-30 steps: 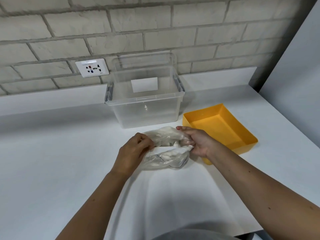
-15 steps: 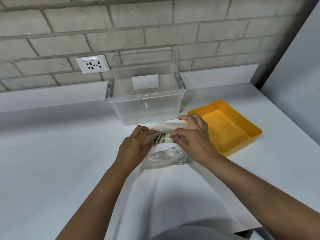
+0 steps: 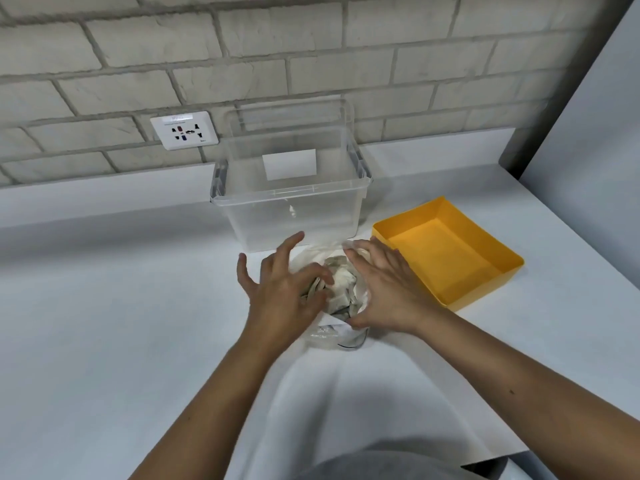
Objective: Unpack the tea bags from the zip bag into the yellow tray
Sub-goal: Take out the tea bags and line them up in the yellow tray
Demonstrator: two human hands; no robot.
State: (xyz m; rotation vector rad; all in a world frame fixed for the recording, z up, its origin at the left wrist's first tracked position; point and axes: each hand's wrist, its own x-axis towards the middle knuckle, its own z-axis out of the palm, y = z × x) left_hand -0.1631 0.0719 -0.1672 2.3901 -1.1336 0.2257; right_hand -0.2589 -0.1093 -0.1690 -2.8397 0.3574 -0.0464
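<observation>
A clear zip bag (image 3: 332, 336) lies on the white table in front of me with its mouth spread wide. Several pale tea bags (image 3: 341, 282) show inside it. My right hand (image 3: 384, 289) grips the bag's right rim, fingers on the far edge and thumb on the near edge. My left hand (image 3: 280, 282) is over the bag's left side; thumb and forefinger are spread apart, and the other fingers dip into the mouth and touch the tea bags. The yellow tray (image 3: 485, 289) stands just right of my right hand, with nothing in it.
A clear plastic bin (image 3: 291, 216) stands right behind the bag, against the brick wall. A wall socket (image 3: 185, 130) is to its left. A grey panel (image 3: 588, 133) borders the table on the right. The table's near edge runs below my right forearm.
The bag's mouth has been pulled wide open. My left hand has let go of the bag's edge and spread its fingers, reaching into the mouth. My right hand has shifted to the right rim.
</observation>
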